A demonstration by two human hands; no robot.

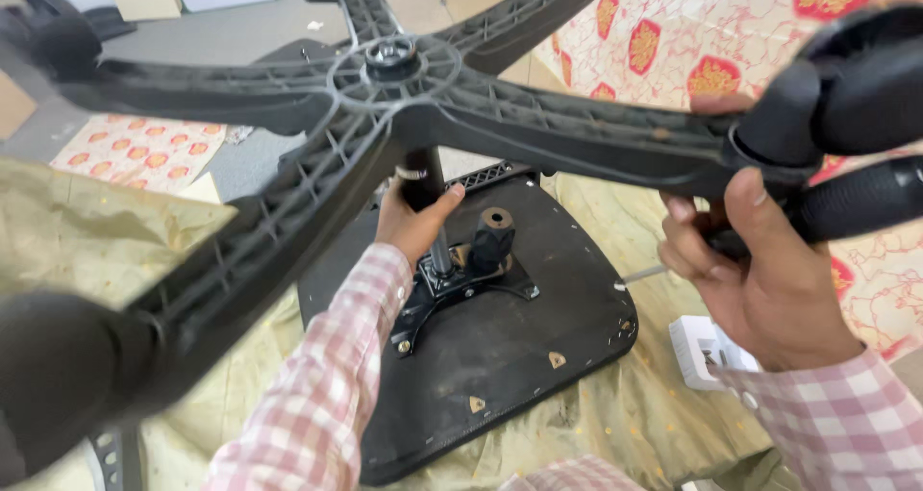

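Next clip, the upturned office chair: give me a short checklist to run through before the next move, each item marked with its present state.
1. Left hand grips the centre column below the hub: ok.
2. Right hand holds the star base at the arm end, by the caster: ok.
3. Seat lies underside up on the cloth: ok.
4. Column's lower end seated in the seat mechanism: cannot tell, the hand hides it.
5. Base level: not ok, it tilts toward the camera.
6. Small white box clear of the seat: ok.
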